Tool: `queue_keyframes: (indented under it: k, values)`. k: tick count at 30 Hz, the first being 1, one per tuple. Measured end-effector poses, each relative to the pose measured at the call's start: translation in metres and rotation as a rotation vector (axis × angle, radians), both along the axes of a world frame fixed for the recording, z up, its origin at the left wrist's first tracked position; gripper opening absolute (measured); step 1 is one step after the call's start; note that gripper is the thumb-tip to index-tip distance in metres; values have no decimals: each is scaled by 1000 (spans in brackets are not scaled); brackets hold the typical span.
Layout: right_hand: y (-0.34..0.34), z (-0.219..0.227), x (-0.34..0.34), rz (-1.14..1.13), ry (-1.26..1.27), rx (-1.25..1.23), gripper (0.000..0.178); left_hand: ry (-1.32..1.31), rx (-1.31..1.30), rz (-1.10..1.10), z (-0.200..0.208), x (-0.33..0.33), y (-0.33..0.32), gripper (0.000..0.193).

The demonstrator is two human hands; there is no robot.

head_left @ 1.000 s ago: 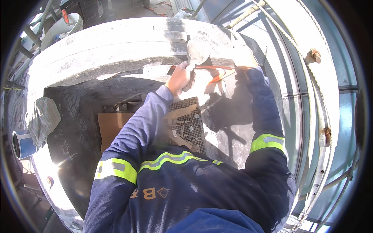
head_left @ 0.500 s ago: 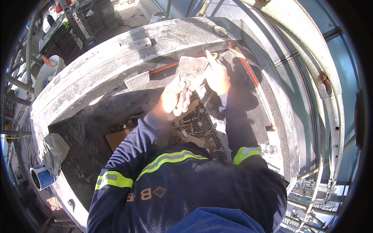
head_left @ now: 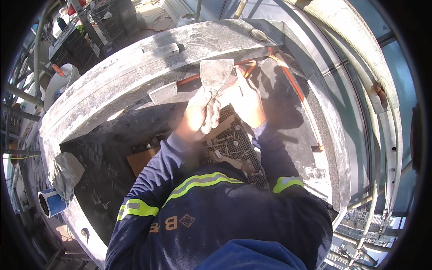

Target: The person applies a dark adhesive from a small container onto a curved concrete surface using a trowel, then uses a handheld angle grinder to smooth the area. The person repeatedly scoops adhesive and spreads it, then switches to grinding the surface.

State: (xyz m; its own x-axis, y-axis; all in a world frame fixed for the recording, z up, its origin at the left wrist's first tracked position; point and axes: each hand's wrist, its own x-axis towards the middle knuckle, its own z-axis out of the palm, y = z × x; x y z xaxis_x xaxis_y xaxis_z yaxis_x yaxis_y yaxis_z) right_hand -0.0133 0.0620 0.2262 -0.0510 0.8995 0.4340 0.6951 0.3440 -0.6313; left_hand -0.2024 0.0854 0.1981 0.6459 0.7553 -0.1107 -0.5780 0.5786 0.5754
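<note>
My left hand (head_left: 201,112) is closed round the handle of a putty knife (head_left: 216,72), its broad, dusty metal blade pointing away from me. Close to the blade's right side, my right hand (head_left: 249,104) has its fingers drawn together. Bright glare washes out those fingers, and whatever they hold cannot be made out. Both hands are above the inner edge of a curved, dust-covered stone-like structure (head_left: 108,76). Beneath them lies a dark mesh grid (head_left: 236,141) scattered with small pieces.
Orange strips (head_left: 294,96) run along the inner edge. A metal bracket (head_left: 163,93) juts out near my left hand. At left a rag (head_left: 65,171) hangs beside a blue-and-white container (head_left: 52,202); a white bucket (head_left: 67,83) stands beyond. Scaffold poles (head_left: 375,148) and glass panels line the right.
The putty knife's blade now faces more squarely upward in view, and its whole outline shows. My right hand has shifted slightly down and toward me. The whole view has moved a little.
</note>
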Motion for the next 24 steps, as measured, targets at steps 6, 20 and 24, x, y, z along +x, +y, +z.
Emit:
queue_keyframes:
  k: [6, 20, 24]
  values:
    - [-2, -6, -12, 12, 72, -49, 67, 50, 13, 9, 0, -6, 3, 24]
    - [1, -13, 0, 33, 57, -154, 52, 200, 219, 45, -1, -17, 4, 26]
    - [-11, -20, -20, 54, -280, 23, 54, 375, 465, 153, 0, -10, -1, 40]
